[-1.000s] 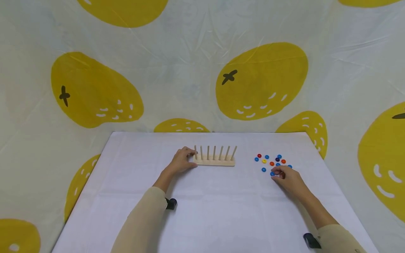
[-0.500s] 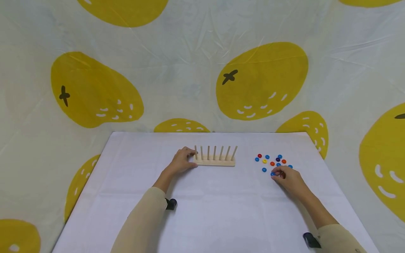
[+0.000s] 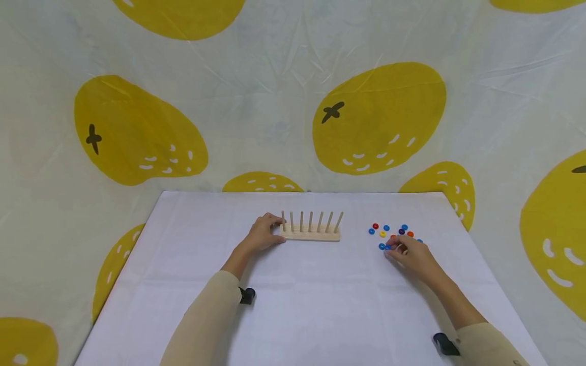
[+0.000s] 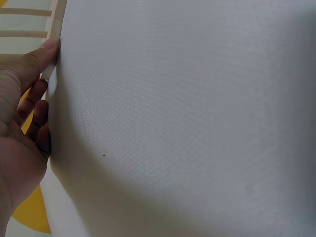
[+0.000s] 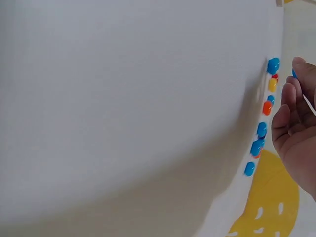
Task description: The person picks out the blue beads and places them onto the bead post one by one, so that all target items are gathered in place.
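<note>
Right hand [image 3: 414,255]: thumb and forefinger together on a blue bead [image 3: 388,247], pinched at the tips; other fingers curl loosely beneath, as the right wrist view shows. Forearm slants in from lower right, fingertips pointing left. Left hand [image 3: 262,235]: clamped on the left end of a wooden peg rack [image 3: 311,236], thumb at the near edge, fingers behind. Left forearm angles forward and inward from lower left.

Rack lies lengthwise across the table, seven pegs [image 3: 311,221] upward, well left of the pinched bead. Just left of that bead, between it and the rack: a loose blue bead [image 3: 382,246]. Beyond, scattered: a yellow bead [image 3: 382,234], a red bead [image 3: 375,226], a dark bead [image 3: 401,232], more blue and orange; right hand partly covers some.

Black device [image 3: 247,296] at left cuff, another at right. White cloth [image 3: 316,300] on table; backdrop [image 3: 261,117] behind with yellow fruit shapes.
</note>
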Motion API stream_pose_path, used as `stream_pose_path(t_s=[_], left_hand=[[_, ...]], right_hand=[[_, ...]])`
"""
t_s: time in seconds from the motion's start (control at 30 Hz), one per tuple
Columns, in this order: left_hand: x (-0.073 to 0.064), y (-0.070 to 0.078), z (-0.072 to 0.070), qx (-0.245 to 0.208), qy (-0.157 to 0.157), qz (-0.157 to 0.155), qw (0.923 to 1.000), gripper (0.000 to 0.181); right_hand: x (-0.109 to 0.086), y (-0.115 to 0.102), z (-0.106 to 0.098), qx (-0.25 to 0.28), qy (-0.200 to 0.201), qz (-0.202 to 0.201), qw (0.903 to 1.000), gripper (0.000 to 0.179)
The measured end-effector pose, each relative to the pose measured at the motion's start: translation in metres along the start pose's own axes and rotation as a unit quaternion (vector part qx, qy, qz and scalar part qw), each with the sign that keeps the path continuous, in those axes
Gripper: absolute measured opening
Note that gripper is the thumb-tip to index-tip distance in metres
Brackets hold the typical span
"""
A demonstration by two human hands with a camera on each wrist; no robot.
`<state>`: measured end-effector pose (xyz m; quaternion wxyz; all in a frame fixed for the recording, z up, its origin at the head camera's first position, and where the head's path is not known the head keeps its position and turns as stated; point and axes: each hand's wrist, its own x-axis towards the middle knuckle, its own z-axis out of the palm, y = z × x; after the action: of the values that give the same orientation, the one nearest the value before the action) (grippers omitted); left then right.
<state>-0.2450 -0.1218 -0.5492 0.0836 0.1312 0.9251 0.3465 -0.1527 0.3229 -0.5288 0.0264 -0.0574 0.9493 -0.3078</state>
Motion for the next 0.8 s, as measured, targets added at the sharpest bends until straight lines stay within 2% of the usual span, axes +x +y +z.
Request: stream_pose_path(t_s=[0.17,0.47,0.8], left_hand=[[0.000,0.000,0.000,-0.002,-0.001,-0.004,1.0000,0.055],[0.000,0.001,-0.001,-0.003,0.003,-0.001,1.0000,0.056],[0.000,0.001,-0.001,-0.015,0.000,-0.006,0.9999,0.054]], right_hand=[[0.009,-0.018,-0.001,-0.004,0.027,-0.046,0.9986,0.023],[0.031,-0.057,-0.002,0.023,0.038,-0.078,0.9960,0.024],[0.054,-0.100,0.003,0.034,0.030,-0.100,0.9940,0.024]])
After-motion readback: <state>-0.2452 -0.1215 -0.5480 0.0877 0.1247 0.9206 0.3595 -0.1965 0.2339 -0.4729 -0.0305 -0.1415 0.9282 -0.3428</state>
